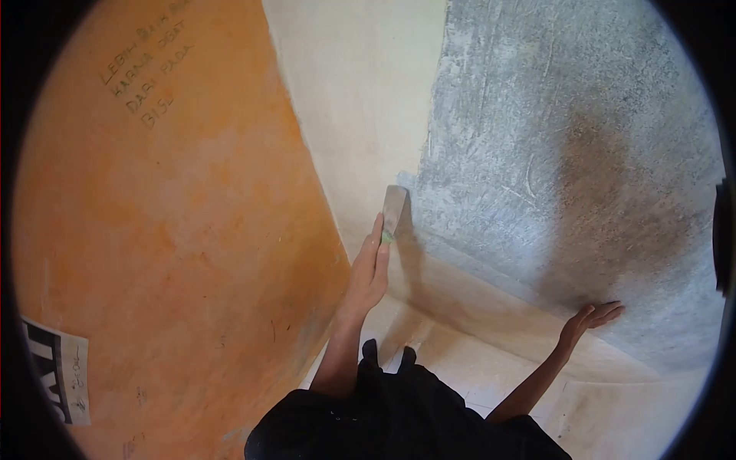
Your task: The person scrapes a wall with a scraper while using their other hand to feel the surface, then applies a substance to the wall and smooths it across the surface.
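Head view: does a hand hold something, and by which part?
The left hand holds a scraper by its green lower end, blade at the edge of the grey plaster. The right hand holds nothing; it rests open on that plaster.

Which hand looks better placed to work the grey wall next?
Probably left: the left hand holds the scraper against the grey wall; the right hand only rests flat on it.

Upright grey scraper (395, 207), seemingly green-handled
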{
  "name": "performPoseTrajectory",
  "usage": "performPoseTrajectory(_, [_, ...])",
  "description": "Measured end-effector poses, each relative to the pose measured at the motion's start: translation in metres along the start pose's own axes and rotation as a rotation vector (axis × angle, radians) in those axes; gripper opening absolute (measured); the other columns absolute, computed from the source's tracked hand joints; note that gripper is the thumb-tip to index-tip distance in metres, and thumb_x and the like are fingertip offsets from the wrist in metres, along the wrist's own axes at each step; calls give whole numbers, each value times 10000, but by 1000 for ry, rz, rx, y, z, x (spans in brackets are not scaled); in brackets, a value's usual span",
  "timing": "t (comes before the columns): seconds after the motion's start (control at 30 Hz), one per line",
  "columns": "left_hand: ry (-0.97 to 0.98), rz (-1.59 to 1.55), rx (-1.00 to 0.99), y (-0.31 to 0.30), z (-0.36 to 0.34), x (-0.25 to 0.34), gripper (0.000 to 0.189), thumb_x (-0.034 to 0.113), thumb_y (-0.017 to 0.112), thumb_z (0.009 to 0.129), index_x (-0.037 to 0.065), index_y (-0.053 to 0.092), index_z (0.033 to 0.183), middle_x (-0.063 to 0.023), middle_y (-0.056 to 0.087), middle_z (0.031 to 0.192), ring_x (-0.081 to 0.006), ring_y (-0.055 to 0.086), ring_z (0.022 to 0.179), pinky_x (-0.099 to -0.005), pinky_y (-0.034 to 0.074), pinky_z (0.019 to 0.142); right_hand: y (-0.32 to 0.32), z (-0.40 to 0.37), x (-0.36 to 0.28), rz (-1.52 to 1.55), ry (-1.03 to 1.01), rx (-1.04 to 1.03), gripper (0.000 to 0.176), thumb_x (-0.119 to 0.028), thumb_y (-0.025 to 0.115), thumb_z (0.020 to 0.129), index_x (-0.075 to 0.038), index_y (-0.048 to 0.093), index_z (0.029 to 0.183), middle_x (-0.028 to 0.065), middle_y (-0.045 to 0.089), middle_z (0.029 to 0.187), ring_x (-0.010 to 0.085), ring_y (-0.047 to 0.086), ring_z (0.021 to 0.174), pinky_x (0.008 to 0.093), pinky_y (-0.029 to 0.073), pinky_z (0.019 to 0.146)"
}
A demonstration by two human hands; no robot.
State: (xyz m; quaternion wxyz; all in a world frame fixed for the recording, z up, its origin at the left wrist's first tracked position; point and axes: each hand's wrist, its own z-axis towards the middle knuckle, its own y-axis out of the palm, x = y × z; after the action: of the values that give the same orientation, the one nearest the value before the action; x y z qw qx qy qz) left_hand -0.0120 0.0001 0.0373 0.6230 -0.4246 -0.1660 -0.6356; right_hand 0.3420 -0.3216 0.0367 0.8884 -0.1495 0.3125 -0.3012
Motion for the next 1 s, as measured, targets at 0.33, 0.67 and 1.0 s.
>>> performPoseTrajectory(0.33, [-589,-473,-229,-32,25,-7,471,183,627,964,48,517,1401,-4,587,796,-30,496,620,-184,368,494,29,-23,-107,41,14,206,832,-640,211,998,-36,94,1558,250,18,1609,405,66,1489,542,106,1187])
performPoseTrajectory(0.67, [-467,-306,-55,-13,9,-14,381,213,647,959,35,622,1295,-8,669,881,-54,529,743,-216,456,676,87,-80,-119,298,334,-87,873,-644,188,999,1,-38,1541,288,-9,1592,406,32,1486,509,85,1187])
performPoseTrajectory(1.0, [-341,-508,-79,3,50,38,405,185,634,963,12,585,1325,-36,673,895,-44,530,781,-203,441,684,99,-98,-75,369,331,-267,928,-670,183,987,7,-174,1510,331,-51,1571,423,61,1474,456,128,1184])
